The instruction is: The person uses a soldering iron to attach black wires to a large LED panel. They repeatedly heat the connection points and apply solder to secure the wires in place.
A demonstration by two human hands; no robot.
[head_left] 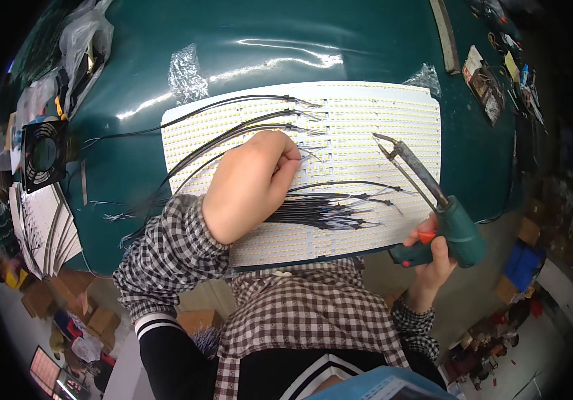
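A large white LED board [393, 120], covered in rows of small yellow chips, lies on the green table before me. Over its middle, my left hand [250, 183] is closed in a pinch on a black cable; thin bare-ended wires stick out past the fingertips onto the board. My right hand [436, 267] grips a green soldering gun [460, 230] with a red trigger, its tip above the board's right half and apart from the wires. Several black cables [233, 101] run left from the board's centre. A loose bundle of black cables [316, 213] rests below my left hand.
Left of the board stand a black fan [43, 155] and a stack of white panels [50, 230]. Clear plastic bags [86, 37] lie at the far left. A metal bar [444, 37] and a small grimy box [484, 83] sit at the far right.
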